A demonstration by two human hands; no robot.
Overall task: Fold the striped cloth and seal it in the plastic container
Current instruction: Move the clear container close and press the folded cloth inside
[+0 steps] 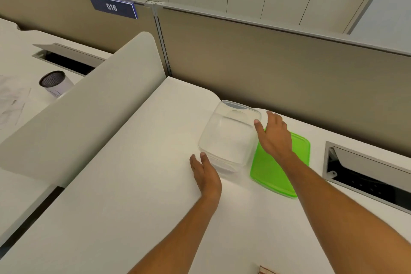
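Note:
A clear plastic container [229, 138] stands on the white desk [133, 184], with nothing visible inside it. My left hand [205, 174] is at its near left corner, fingers apart and touching the wall. My right hand [274, 134] rests against its right rim, thumb on the edge, fingers apart. The green lid [269, 173] lies flat on the desk just right of the container, partly under my right forearm. A small corner of the striped cloth [265, 270] shows at the bottom edge of the frame.
A beige partition wall [289, 69] runs behind the desk. An open cable tray [367, 173] is sunk into the desk at the right. A white curved divider [89, 104] separates the neighbouring desk, where a cylinder with a dark top [54, 82] stands.

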